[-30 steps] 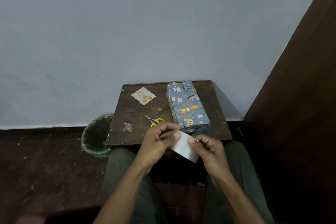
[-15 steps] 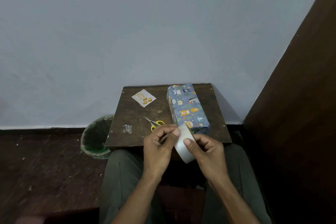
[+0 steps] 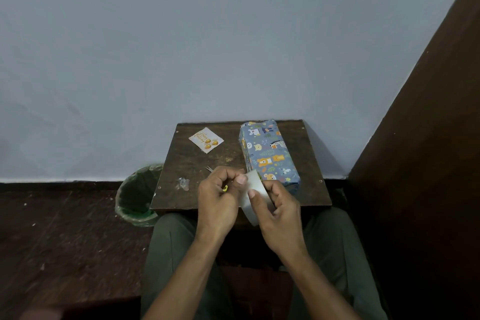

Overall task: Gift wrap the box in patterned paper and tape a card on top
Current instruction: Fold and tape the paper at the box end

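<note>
A box wrapped in blue animal-patterned paper [image 3: 267,153] lies lengthwise on the right side of a small dark wooden table [image 3: 187,163]. A white card with orange ornaments [image 3: 206,140] lies flat at the back left. My right hand [image 3: 276,205] grips a roll of clear tape [image 3: 253,189] above the table's front edge. My left hand [image 3: 220,197] has curled fingers, with its thumb and fingertips pinching at the roll's rim. Yellow-handled scissors [image 3: 209,169] lie under my left hand; only the blade tip and a bit of handle show.
A crumpled scrap of clear tape [image 3: 183,184] lies near the table's left front. A bin lined with a green bag [image 3: 135,195] stands on the floor left of the table. A dark wooden panel [image 3: 428,138] rises on the right, and a wall behind.
Both hands have risen with the tape roll, from below the table's front edge to over it. The roll has turned more edge-on, and my left hand now hides most of the scissors.
</note>
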